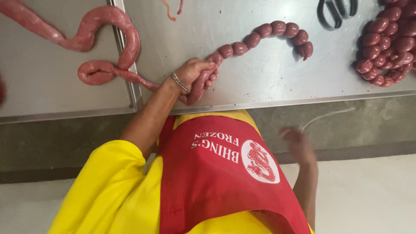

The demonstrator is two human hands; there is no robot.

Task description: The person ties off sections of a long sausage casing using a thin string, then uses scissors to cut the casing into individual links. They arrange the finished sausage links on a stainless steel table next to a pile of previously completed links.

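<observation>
- The right hand (298,145) hangs below the table edge, smeared by motion blur; whether its fingers grip anything can't be told.
- The left hand (195,74) wraps the sausage casing (197,89), hiding the stretch inside the fist.
- The unlinked sausage rope (104,39) runs off the top-left corner.
- The pile of tied links (388,43) is cut by the right edge.
- Dark looped tool (336,13) at the top edge: only its lower part shows, kind unclear.
- Thin reddish scraps (172,11) are clipped at the top edge.
</observation>
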